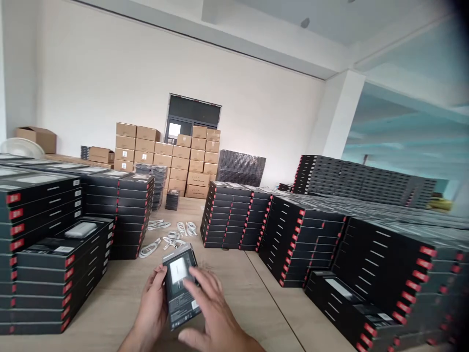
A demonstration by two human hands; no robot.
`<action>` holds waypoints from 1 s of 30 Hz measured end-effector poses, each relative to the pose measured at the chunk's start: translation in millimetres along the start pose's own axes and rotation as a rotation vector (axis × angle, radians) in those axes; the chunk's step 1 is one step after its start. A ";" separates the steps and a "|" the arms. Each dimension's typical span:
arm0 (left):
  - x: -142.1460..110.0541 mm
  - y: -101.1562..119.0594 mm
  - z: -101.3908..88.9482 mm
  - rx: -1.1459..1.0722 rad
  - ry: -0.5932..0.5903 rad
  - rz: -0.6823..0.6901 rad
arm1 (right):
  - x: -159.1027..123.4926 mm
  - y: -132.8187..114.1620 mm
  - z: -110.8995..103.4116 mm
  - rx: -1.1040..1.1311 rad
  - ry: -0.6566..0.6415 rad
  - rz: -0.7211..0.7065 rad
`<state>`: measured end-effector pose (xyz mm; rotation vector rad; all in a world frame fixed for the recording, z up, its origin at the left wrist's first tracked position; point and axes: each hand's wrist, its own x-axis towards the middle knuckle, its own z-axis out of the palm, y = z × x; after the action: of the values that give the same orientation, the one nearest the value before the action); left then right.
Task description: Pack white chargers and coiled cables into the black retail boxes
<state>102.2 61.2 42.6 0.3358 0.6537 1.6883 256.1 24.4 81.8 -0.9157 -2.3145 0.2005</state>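
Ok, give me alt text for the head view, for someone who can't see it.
A left hand holds a black retail box picturing a white device, the right hand open over its front, above a wooden table. Stacked black boxes flank coiled white cables, with brown cartons behind.

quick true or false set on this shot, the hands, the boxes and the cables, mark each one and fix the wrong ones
1. The left hand holds a dark box. True.
2. The right hand is clenched in a fist. False: the right hand is open, spread over the face of the dark box.
3. Brown cartons are stacked in the background. True.
4. White cables lie on top of the brown cartons. False: the white cables lie on the table.
5. Black boxes with red marks stand on both sides. True.
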 end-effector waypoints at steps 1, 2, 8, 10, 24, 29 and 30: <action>5.3 4.3 -2.9 0.008 0.039 0.022 | 5.7 4.7 10.5 0.116 0.076 0.136; 9.5 8.0 -5.1 0.022 0.052 0.035 | 10.0 9.9 20.0 0.242 0.142 0.272; 13.1 17.8 -2.2 0.254 -0.024 0.156 | 12.3 25.9 57.0 0.660 0.127 0.341; 9.6 19.1 1.6 0.415 -0.085 0.276 | 9.7 22.9 59.6 0.484 0.185 0.302; -21.9 28.7 5.2 1.641 -0.581 0.960 | -0.9 31.3 29.5 0.949 0.253 0.369; -26.5 18.3 3.8 1.820 -0.669 0.995 | 4.9 22.2 20.4 0.816 0.138 0.380; -26.4 17.2 2.7 1.834 -0.681 0.998 | 5.5 20.6 19.8 0.826 0.131 0.381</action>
<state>95.9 34.5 58.3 2.6997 1.4454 1.0604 252.5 45.2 61.7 -0.8651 -1.6554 1.1177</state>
